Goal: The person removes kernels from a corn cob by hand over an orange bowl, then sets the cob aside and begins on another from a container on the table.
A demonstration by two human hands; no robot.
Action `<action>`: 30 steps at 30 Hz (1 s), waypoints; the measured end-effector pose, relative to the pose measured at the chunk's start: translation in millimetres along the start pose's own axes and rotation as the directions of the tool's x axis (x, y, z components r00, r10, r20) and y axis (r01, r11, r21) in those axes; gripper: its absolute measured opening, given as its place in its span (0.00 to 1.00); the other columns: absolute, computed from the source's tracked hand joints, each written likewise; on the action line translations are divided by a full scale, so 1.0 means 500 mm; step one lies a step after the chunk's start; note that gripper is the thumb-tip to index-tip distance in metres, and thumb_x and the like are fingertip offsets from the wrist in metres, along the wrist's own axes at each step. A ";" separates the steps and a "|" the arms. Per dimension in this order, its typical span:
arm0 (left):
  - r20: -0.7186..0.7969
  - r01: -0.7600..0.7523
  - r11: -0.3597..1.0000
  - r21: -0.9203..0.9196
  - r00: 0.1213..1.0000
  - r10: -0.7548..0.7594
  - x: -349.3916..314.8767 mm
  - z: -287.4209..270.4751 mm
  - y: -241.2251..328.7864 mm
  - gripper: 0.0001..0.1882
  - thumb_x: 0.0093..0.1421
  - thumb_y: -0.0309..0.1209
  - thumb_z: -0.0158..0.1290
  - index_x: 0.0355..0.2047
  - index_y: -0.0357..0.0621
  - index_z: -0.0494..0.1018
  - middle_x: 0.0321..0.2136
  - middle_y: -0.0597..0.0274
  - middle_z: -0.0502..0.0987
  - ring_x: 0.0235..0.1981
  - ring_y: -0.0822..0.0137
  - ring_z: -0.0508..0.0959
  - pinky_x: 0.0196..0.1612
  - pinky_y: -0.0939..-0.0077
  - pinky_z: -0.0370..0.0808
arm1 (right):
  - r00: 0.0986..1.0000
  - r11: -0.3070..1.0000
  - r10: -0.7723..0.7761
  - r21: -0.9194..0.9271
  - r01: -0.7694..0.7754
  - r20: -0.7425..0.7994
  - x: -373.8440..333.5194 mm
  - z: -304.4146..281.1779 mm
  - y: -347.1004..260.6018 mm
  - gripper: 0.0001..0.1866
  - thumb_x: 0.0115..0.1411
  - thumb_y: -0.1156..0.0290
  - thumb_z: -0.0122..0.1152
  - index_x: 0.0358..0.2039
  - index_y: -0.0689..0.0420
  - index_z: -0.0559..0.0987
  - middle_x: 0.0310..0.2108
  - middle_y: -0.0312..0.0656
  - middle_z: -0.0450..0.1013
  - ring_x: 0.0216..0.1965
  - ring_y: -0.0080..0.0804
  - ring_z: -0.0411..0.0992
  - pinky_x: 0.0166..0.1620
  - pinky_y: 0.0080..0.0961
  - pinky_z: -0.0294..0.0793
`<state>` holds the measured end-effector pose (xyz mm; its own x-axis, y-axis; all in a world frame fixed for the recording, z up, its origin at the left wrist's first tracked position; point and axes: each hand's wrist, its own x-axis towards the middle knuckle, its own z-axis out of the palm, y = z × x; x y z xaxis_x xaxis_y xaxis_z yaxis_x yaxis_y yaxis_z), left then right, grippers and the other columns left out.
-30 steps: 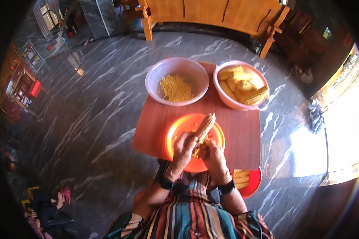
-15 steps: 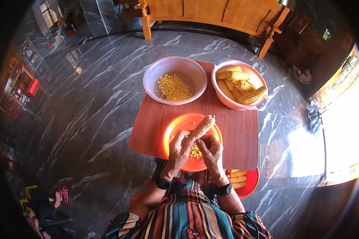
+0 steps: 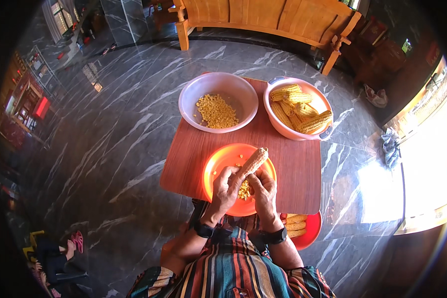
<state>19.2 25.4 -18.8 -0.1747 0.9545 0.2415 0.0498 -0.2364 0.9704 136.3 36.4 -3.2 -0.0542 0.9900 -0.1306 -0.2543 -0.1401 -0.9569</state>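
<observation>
A mostly bare, pale corn cob [image 3: 255,161] slants up and to the right above an orange bowl [image 3: 210,168]. My left hand [image 3: 224,190] is closed round its lower part. Against the same cob press the bent thumb and fingers of my right hand [image 3: 264,191]. The cob's lower end is hidden by my hands. Loose yellow kernels [image 3: 245,190] lie in the bowl beneath them, with a few scattered near its far side. Farther off, a pale lavender basin [image 3: 186,97] holds a heap of kernels [image 3: 216,111].
The bowls stand on a reddish-brown table [image 3: 298,174]. At its far right, a pink basin [image 3: 324,102] holds several ears of corn [image 3: 299,110]. Below its near right corner is a red basin [image 3: 314,228] with cobs. A wooden bench [image 3: 263,17] stands beyond; another person's feet [image 3: 73,244] show at lower left.
Both hands stay on the cob above the orange bowl, their fingers only slightly shifted. The table and bowls sit a little lower in the picture.
</observation>
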 end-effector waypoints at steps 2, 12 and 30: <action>0.003 0.022 0.999 -0.033 1.000 -0.022 0.002 0.001 0.002 0.09 0.60 0.28 0.50 0.37 0.35 0.70 0.29 0.66 0.74 0.31 0.78 0.71 0.35 0.85 0.69 | 1.000 1.000 0.001 0.003 -0.001 0.010 0.004 -0.004 0.003 0.07 0.58 0.69 0.54 0.27 0.58 0.71 0.20 0.28 0.64 0.19 0.11 0.58 0.22 0.11 0.57; 0.016 0.314 0.831 -0.459 0.938 -0.345 0.004 0.001 0.009 0.10 0.60 0.33 0.50 0.36 0.38 0.70 0.25 0.71 0.71 0.24 0.82 0.68 0.26 0.89 0.66 | 0.997 0.988 0.072 0.136 -0.077 0.042 0.009 -0.022 0.042 0.07 0.59 0.69 0.52 0.27 0.58 0.70 0.19 0.29 0.64 0.19 0.13 0.58 0.22 0.11 0.57; 0.037 0.237 0.934 -0.269 0.971 -0.236 0.002 -0.004 0.034 0.09 0.62 0.30 0.47 0.39 0.36 0.68 0.30 0.68 0.73 0.28 0.82 0.70 0.30 0.88 0.68 | 0.976 0.977 -0.213 -0.042 0.211 -0.052 -0.020 0.016 0.008 0.05 0.58 0.75 0.54 0.33 0.63 0.70 0.27 0.36 0.70 0.30 0.18 0.67 0.35 0.16 0.68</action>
<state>17.9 21.9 -2.2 -0.1452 0.9894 0.0053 -0.2593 -0.0432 0.9648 127.9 25.8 -3.6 0.0519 0.9967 0.0632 -0.2190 0.0731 -0.9730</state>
